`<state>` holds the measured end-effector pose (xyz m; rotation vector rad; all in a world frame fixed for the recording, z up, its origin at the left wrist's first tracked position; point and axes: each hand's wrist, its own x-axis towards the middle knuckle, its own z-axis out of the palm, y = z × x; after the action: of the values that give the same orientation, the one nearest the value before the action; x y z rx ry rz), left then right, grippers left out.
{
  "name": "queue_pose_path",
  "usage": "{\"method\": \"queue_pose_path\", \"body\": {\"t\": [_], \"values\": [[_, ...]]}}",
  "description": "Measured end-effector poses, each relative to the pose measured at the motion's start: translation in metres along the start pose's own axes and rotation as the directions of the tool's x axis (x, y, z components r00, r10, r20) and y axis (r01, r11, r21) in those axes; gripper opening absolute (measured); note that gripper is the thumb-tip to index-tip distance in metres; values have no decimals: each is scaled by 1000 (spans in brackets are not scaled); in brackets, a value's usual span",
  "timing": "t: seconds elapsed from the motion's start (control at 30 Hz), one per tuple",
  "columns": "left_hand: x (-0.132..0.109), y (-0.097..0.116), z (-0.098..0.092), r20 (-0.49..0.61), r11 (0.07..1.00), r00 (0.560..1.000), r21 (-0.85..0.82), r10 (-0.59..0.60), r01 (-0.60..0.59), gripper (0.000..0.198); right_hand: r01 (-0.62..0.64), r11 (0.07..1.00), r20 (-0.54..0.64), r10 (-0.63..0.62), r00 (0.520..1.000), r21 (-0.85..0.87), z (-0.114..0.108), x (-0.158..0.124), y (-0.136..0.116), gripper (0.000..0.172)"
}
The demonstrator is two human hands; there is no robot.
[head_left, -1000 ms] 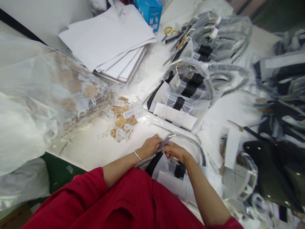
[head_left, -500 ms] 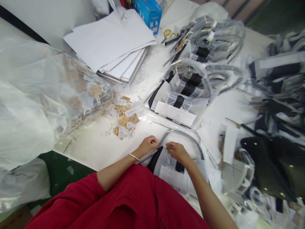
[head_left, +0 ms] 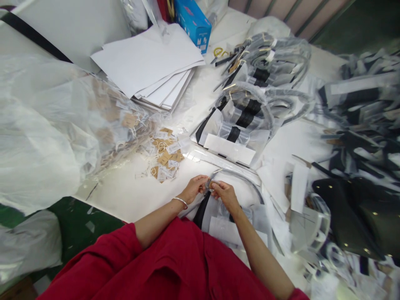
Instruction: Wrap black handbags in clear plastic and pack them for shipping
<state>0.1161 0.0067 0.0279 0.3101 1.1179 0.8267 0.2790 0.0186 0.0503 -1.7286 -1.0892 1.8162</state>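
Observation:
My left hand point(head_left: 194, 188) and my right hand point(head_left: 223, 192) meet at the table's near edge, both pinched on the end of a plastic-wrapped curved bag handle point(head_left: 250, 183) that arcs away to the right. Under my hands lies a wrapped black bag piece with white card point(head_left: 218, 227). A silver bangle sits on my left wrist. A small heap of brown and white hang tags point(head_left: 164, 154) lies just beyond my left hand.
A large clear plastic bag of tags point(head_left: 62, 121) fills the left. A stack of white sheets point(head_left: 153, 66) and a blue box point(head_left: 193, 23) lie at the back. Wrapped handles and black bag parts point(head_left: 256, 91) pile up at the right, with yellow scissors point(head_left: 218, 52) behind.
My two hands have drawn together on the handle's end; half a second ago they were slightly apart. The view has tilted a little.

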Motion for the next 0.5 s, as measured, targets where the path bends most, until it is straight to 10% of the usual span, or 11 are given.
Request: {"method": "queue_pose_path", "body": {"t": [0.2,0.37,0.5], "values": [[-2,-4,-6,-6,931,985,326,173,-161,27,-123,955,137,164,977,-269,5,18,-11,11],[-10,-5,-11,133,608,903,698,409,-378,22,-173,926,144,232,962,-337,13,25,-24,26],[-27,7,-13,294,368,898,836,327,-408,40,-54,931,139,111,984,-360,15,20,-15,28]]}}
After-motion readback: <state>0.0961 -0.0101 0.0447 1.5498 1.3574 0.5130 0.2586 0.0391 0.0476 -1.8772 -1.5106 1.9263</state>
